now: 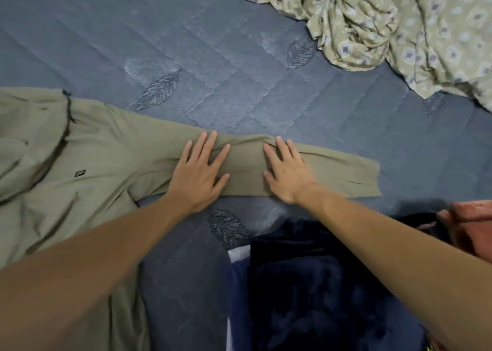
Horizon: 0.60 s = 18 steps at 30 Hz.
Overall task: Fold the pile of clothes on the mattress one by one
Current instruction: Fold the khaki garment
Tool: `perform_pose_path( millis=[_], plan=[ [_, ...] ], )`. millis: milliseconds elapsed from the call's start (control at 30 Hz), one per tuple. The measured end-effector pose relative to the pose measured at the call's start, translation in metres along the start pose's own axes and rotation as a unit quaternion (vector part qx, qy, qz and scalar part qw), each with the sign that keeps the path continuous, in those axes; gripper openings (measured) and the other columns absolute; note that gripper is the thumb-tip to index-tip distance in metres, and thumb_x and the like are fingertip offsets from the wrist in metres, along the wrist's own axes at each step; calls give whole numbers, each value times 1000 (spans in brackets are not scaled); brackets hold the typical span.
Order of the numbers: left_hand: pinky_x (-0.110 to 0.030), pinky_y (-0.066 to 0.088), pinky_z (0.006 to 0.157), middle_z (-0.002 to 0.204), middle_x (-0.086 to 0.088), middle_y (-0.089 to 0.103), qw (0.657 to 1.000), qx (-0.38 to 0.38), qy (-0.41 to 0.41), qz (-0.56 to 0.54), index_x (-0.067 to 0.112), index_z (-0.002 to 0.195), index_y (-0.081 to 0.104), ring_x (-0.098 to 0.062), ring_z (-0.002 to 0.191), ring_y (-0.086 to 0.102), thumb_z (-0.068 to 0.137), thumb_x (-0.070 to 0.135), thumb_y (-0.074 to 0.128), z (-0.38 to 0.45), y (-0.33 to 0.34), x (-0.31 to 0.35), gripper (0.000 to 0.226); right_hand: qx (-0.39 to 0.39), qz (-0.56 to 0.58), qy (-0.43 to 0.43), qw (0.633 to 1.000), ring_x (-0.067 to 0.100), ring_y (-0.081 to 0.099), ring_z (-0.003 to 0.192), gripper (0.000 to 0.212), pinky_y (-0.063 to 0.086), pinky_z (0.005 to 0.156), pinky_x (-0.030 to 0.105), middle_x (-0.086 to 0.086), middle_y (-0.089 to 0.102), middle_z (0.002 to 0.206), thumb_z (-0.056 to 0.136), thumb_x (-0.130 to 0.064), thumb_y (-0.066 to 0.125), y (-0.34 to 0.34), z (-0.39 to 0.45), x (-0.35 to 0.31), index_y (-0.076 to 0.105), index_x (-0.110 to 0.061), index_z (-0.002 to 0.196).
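Hands, left (198, 176) and right (286, 172), press flat and open on olive shirt (93, 161) sleeve atop mattress (239, 84).

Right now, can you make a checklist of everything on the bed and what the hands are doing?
Surface: blue quilted mattress with stitched leaf shapes.
Job's things: olive shirt spread flat, its sleeve stretched out to the right.
Clutter: crumpled patterned cloth at top right; dark blue fuzzy fabric and reddish cloth near the person.
Hands: left hand and right hand press flat on the sleeve, fingers straight.
Cables: nothing seen.
Surroundings: nothing seen beyond the mattress.
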State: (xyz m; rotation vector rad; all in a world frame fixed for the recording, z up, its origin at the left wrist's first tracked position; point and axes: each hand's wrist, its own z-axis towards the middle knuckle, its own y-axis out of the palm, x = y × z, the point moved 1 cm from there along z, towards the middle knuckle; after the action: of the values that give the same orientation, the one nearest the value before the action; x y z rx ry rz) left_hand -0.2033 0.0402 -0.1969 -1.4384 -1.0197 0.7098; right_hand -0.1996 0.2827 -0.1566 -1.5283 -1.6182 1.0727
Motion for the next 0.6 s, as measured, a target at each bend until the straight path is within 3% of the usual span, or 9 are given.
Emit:
perform_pose_path(
  millis=[67,200,267,333,467,600],
  plan=[
    [-57,16,126,172,-18,11,1000,-2,-7,-4,23,162,31,-37,158,12,99,55,29,-15,-9,-22,71,12,12,-6,1000,32,-4,160,73,15,128,50,13,-9,173,106,-41,44,3,3,-34,9,-18,166],
    [-55,15,126,171,-16,16,999,16,-39,10,21,163,27,-34,159,12,96,48,44,-70,-31,-107,74,116,59,-115,985,35,12,158,70,27,125,50,14,6,173,101,-29,52,9,11,-154,24,-14,163],
    [-54,17,126,169,-16,22,996,48,-71,0,20,163,28,-33,158,17,94,48,47,-99,-47,-159,76,157,95,-161,970,36,20,156,69,29,124,50,14,13,172,100,-30,48,7,20,-223,25,-14,163],
    [-55,19,126,168,-16,25,992,69,-101,-3,20,162,28,-34,157,20,93,47,47,-135,-61,-216,76,170,127,-200,957,30,17,158,68,25,127,46,10,13,173,103,-33,42,3,30,-299,20,-16,165],
    [-54,15,127,171,-17,15,983,48,-179,1,24,165,20,-35,159,11,99,50,44,-207,-62,-318,75,169,111,-256,945,20,7,161,62,10,129,37,3,10,174,109,-38,31,7,49,-432,15,-20,166],
    [-51,13,128,173,-14,2,977,2,-213,-27,28,166,6,-31,160,3,103,56,38,-277,-42,-395,76,103,4,-245,964,20,5,161,70,3,130,46,0,8,175,102,-52,14,42,65,-516,11,-27,167]
  ],
)
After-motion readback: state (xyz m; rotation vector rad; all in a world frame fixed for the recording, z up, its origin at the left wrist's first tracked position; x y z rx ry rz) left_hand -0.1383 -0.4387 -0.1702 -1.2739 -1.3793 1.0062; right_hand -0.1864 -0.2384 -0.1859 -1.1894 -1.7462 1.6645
